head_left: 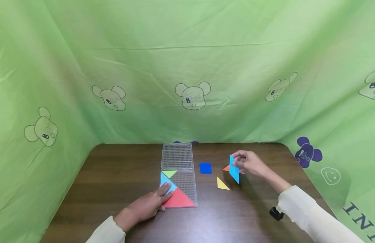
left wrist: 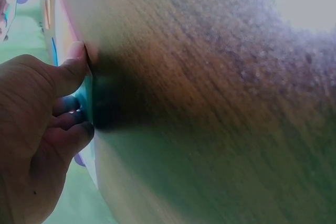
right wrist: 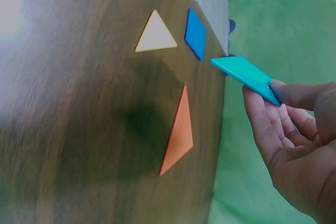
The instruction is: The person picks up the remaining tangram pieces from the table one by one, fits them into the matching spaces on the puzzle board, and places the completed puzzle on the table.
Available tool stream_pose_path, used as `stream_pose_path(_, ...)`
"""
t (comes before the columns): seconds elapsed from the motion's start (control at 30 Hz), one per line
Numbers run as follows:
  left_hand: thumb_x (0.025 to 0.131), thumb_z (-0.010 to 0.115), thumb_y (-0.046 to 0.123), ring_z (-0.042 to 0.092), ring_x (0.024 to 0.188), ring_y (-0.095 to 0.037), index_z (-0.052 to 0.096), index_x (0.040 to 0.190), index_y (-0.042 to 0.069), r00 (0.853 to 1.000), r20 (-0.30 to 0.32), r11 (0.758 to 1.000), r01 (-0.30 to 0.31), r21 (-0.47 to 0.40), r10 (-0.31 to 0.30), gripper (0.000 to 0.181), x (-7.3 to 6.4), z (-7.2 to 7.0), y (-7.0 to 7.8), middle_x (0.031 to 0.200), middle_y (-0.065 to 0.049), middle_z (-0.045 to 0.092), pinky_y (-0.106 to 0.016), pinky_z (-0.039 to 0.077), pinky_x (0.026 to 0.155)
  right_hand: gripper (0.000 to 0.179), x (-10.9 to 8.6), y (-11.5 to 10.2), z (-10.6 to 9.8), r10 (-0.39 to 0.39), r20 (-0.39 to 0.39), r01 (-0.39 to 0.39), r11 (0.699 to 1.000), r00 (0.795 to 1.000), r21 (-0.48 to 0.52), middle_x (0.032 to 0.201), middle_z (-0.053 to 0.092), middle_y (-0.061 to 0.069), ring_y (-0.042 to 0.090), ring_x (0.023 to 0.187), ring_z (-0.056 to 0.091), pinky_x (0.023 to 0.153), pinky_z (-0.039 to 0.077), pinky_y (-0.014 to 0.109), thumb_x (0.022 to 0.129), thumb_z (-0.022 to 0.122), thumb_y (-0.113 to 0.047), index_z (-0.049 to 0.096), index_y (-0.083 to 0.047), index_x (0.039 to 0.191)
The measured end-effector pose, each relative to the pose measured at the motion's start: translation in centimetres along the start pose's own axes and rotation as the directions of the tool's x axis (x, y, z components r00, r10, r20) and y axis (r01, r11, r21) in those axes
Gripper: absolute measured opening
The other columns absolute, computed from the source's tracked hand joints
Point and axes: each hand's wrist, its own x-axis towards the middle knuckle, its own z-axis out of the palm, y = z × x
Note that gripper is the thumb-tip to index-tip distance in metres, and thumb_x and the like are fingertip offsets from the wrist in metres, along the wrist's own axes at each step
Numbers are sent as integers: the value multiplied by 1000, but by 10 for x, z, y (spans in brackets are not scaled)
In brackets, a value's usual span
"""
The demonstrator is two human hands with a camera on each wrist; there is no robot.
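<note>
My right hand (head_left: 250, 163) pinches a light blue parallelogram tile (head_left: 234, 170) between thumb and fingers, holding it on edge above the table. An orange triangle (right wrist: 180, 137) lies below it, partly hidden by the tile in the head view. My left hand (head_left: 146, 205) rests at the left side of a clear gridded tray (head_left: 189, 182), fingertips on a light blue triangle (head_left: 164, 179) and thumb by a large red triangle (head_left: 181, 199). At the tray's top left corner sits a small green triangle (head_left: 169, 173).
A second gridded panel (head_left: 177, 157) adjoins the tray on its far side. Right of the tray lie a dark blue square (head_left: 205, 168) and a yellow triangle (head_left: 222, 184). Green printed cloth (head_left: 187, 125) hangs around the wooden table (head_left: 123, 172).
</note>
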Motion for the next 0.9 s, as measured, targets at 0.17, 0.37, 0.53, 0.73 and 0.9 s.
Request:
stream_pose_path(0.17,101,65,22,36,152,-34,44,156,11,1000,4,1000,-1,11,1,59,1,-1,0,168,-18,30,-40,54,106,41,5,-6,7,25,10,-26,999,1000,31,107,64,17,16,85,68,72,64,41,96,68,-6,56,9,133)
stream_pose_path(0.37,101,65,22,36,152,-35,44,156,11,1000,8,1000,3,5,-4,59,1,-2,1,168,-18,30,-42,53,106,38,12,-17,14,52,7,-52,995,999,89,107,61,15,17,86,67,73,64,39,94,70,-6,59,9,127)
stream_pose_path(0.53,101,65,22,37,152,-35,44,155,10,1000,4,1000,2,19,-2,59,1,-2,1,167,-18,30,-40,55,105,33,18,-27,21,54,15,-55,992,998,110,105,61,15,17,83,67,75,65,40,95,69,-7,61,8,123)
stream_pose_path(0.73,101,66,23,37,152,-35,45,155,10,1000,6,999,4,32,-4,59,1,-1,1,167,-18,31,-40,55,105,30,26,-36,34,33,47,-40,987,998,158,104,61,16,18,83,66,81,64,47,99,65,-8,59,10,122)
stream_pose_path(0.9,101,65,22,36,152,-35,45,155,10,1000,7,1000,6,26,-6,59,1,-2,4,167,-18,31,-40,55,105,25,33,-39,47,-7,58,-1,990,998,138,98,64,13,16,80,66,81,63,53,97,67,-6,63,10,116)
